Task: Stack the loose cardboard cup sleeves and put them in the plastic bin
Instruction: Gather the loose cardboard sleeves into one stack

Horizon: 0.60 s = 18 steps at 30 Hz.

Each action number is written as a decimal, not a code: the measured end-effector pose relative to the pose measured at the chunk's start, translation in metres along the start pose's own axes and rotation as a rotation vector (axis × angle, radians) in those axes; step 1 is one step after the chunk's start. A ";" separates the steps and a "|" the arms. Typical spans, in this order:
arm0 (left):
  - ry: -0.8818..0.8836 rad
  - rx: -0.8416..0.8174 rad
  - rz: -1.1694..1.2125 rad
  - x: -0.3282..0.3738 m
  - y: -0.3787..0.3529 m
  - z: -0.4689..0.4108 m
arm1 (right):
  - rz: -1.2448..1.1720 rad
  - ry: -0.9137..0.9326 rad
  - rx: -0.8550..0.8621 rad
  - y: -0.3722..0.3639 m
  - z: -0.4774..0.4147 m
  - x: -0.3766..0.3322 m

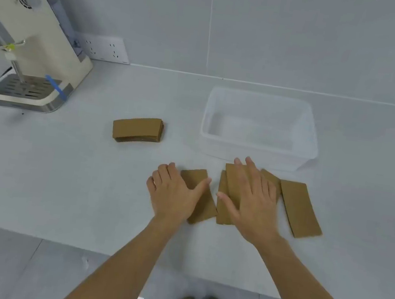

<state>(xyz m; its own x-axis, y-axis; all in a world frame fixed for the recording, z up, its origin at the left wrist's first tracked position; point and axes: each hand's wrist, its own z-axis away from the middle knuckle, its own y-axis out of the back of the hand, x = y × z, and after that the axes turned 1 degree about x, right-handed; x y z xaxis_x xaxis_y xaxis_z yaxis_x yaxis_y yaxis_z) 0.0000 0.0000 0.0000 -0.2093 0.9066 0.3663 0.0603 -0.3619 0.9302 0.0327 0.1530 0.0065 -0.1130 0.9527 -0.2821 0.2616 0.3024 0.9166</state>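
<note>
Both hands are flat and open, nothing pinched: the left hand (pixel 175 194) presses its palm on one loose sleeve (pixel 202 209), the right hand (pixel 253 202) lies spread over a small overlapping pile of sleeves (pixel 224 210), and another sleeve (pixel 300 209) lies on its own just beside it to the right. A neat stack (pixel 137 129) already sits further back on the counter (pixel 61 181), towards the left, well apart from the hands, and the plastic bin (pixel 256 154) stands empty just behind the right hand. The risk here, I'd say: sliding flat cardboard under open palms lets the pieces fan out or skate apart instead of squaring up. The sleeves sit well back from the front edge, so a drop looks unlikely. Room's generous: bare counter to the left and in front, with the coffee machine (pixel 34 47) far off in the back left corner.
</note>
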 end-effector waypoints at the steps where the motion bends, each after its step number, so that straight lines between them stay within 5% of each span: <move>1: 0.027 -0.012 -0.036 -0.001 0.000 0.000 | -0.021 -0.005 0.003 -0.002 0.001 -0.001; 6: 0.037 -0.053 -0.122 -0.001 -0.007 0.002 | -0.023 -0.031 0.028 -0.010 0.006 -0.005; 18: 0.199 -0.217 0.115 0.008 -0.001 -0.012 | -0.034 -0.102 -0.021 -0.017 0.009 -0.005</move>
<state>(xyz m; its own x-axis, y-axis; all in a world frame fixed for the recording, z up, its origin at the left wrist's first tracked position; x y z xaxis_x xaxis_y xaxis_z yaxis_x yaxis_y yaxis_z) -0.0136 0.0052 0.0017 -0.4010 0.8045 0.4382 -0.1103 -0.5172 0.8487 0.0375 0.1435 -0.0098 -0.0231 0.9404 -0.3394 0.2395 0.3348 0.9113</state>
